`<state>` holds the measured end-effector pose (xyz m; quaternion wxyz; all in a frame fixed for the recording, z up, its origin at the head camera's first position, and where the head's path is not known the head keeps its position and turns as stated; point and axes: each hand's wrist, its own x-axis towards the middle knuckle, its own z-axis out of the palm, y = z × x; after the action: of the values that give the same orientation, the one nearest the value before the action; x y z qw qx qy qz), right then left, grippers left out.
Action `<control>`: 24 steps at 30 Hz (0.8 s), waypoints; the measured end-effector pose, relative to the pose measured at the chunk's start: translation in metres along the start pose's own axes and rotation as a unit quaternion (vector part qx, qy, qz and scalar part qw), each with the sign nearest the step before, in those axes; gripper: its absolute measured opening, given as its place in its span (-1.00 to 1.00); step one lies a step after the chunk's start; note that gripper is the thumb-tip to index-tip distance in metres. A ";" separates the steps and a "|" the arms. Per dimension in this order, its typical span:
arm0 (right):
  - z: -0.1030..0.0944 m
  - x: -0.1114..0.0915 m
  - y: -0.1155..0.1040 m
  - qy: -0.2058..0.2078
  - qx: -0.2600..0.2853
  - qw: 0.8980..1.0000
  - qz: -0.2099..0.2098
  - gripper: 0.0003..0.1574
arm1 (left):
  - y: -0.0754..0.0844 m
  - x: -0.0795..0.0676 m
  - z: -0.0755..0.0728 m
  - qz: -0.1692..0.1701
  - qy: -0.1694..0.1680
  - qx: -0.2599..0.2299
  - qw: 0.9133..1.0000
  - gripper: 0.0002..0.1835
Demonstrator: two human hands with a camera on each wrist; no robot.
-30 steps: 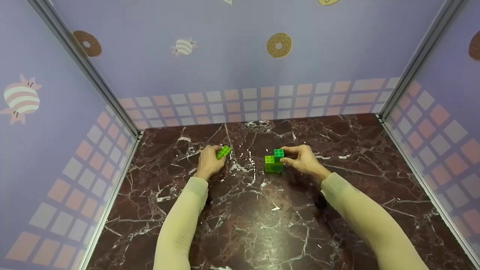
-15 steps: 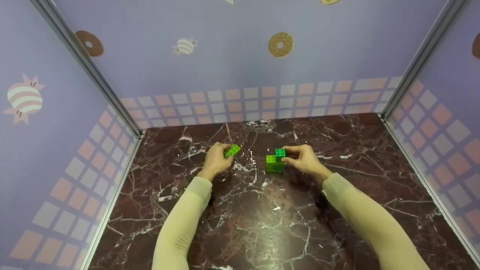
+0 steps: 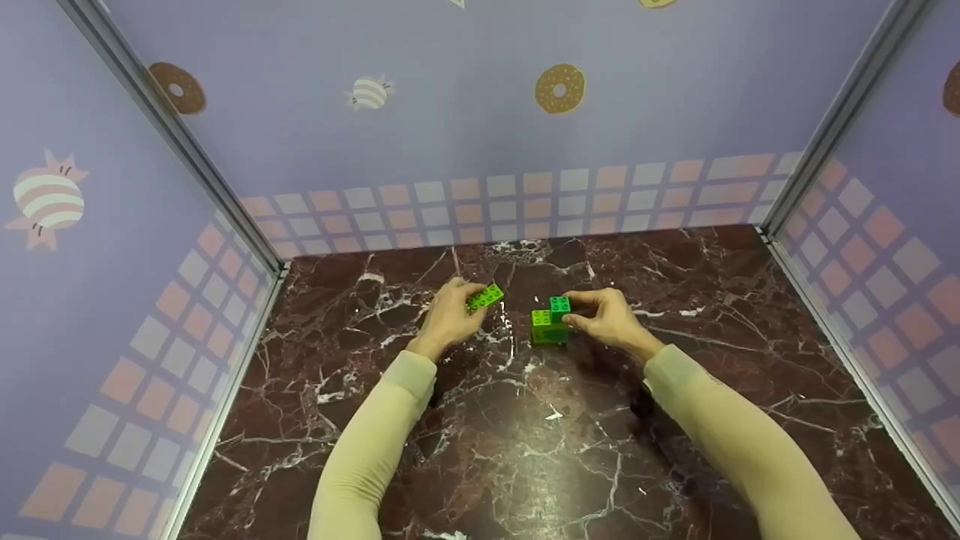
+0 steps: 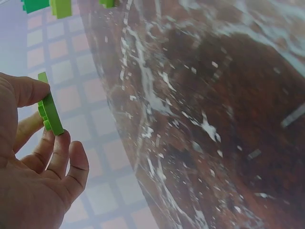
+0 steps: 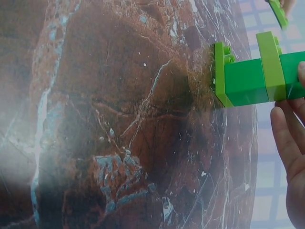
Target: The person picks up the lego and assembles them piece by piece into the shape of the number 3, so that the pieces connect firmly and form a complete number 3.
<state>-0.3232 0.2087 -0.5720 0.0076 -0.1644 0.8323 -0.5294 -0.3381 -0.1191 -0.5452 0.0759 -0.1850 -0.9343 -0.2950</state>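
My left hand (image 3: 448,319) pinches a thin light green building brick (image 3: 486,297) between thumb and fingers, raised above the tabletop, its studs showing in the head view. In the left wrist view the same thin brick (image 4: 53,114) appears edge-on. To its right stands a small stack. My right hand (image 3: 611,321) grips the stack's top dark green brick (image 3: 559,304) from the right side. Below that, in the right wrist view, come a thin light green brick (image 5: 270,64), another dark green brick (image 5: 245,82) and a thin light green base brick (image 5: 219,76).
The dark red marbled tabletop (image 3: 480,450) with white veins spreads around the stack. Purple patterned walls (image 3: 465,127) enclose it at the back and both sides. Metal corner posts (image 3: 187,165) join the walls.
My left hand has moved right with the thin light green brick, bringing it nearer the stack. My right hand has kept its grip on the top dark green brick, almost still.
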 end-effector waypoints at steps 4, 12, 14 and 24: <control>0.001 0.000 0.001 0.004 -0.005 1.000 0.001 -0.42 | 0.007 0.002 0.000 0.009 -0.001 -0.008 1.000 -0.51; 0.002 -0.002 0.000 0.007 -0.001 1.000 0.008 -0.42 | 0.021 0.003 0.005 0.034 -0.014 -0.024 0.999 -0.51; 0.003 -0.002 0.001 0.006 -0.005 1.000 0.006 -0.42 | 0.025 0.002 0.006 0.039 -0.019 -0.026 0.999 -0.51; 0.001 0.000 -0.003 -0.005 0.015 1.000 0.021 -0.28 | 0.044 0.005 0.003 0.083 -0.044 -0.036 0.995 -0.51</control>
<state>-0.3226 0.2064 -0.5698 0.0253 -0.1494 0.8274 -0.5408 -0.3257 -0.0826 -0.5237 0.0518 -0.2770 -0.9070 -0.3130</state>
